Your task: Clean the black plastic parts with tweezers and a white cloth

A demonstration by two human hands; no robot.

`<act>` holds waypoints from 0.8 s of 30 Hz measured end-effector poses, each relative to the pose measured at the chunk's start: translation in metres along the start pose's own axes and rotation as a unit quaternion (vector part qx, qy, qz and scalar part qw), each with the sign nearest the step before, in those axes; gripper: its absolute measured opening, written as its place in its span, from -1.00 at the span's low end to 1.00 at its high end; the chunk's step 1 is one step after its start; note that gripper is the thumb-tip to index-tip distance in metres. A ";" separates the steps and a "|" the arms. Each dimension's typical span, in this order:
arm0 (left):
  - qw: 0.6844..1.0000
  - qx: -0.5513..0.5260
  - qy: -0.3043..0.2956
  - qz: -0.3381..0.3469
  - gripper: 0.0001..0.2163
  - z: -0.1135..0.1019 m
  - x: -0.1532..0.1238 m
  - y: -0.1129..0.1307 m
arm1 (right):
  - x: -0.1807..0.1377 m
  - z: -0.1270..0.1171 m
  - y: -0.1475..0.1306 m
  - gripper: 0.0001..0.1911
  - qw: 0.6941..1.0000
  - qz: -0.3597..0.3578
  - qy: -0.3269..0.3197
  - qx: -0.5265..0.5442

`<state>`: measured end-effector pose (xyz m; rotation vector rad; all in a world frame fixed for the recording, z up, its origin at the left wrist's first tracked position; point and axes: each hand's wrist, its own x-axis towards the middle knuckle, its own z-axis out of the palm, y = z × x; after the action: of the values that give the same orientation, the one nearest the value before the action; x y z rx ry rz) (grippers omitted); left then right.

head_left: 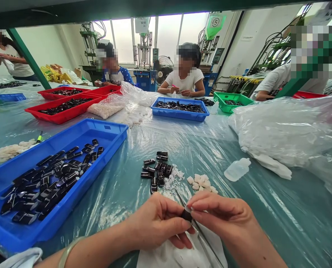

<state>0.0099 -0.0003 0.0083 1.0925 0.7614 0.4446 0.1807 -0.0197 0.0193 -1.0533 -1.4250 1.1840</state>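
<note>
My left hand (166,221) pinches a small black plastic part (186,214) between thumb and fingers, above a white cloth (154,257). At the part's right end, my right hand (224,216) is closed, thumb and index fingertips pressed against it; a whitish bit shows there. Metal tweezers (207,243) run beneath the fingers; whether a hand grips them I cannot tell. Just beyond lie several glossy black parts (160,173), a heap of white flakes (174,176) and a small pile of cream-coloured chunks (201,182).
A blue tray (104,126) of black parts stands on my left. Red trays (54,116), another blue tray (179,113) and a green tray (220,104) stand farther back. A small translucent bottle (237,169) and a plastic bag (288,130) lie right. Other people (184,76) sit opposite.
</note>
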 end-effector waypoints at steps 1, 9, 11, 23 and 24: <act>1.000 0.005 0.000 0.002 -0.75 0.000 0.000 -0.001 | 0.000 0.001 0.000 -0.90 1.000 0.010 0.001 0.005; 0.999 0.029 0.002 0.014 -0.78 0.000 -0.001 0.000 | -0.004 0.001 0.001 -0.84 0.999 -0.016 0.004 -0.050; 0.999 0.029 0.000 0.020 -0.78 0.000 -0.002 0.000 | -0.006 0.000 0.002 -0.80 0.998 -0.028 0.004 -0.062; 0.999 0.040 0.006 0.029 -0.78 -0.001 0.001 -0.002 | -0.006 0.001 0.004 -0.83 0.986 -0.077 0.020 -0.149; 0.999 0.041 0.006 0.029 -0.78 0.000 0.001 -0.002 | -0.007 0.001 0.005 -0.83 0.986 -0.076 0.019 -0.146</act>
<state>0.0099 -0.0003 0.0064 1.1922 0.7662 0.4725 0.1811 -0.0255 0.0138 -1.1364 -1.6521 0.8589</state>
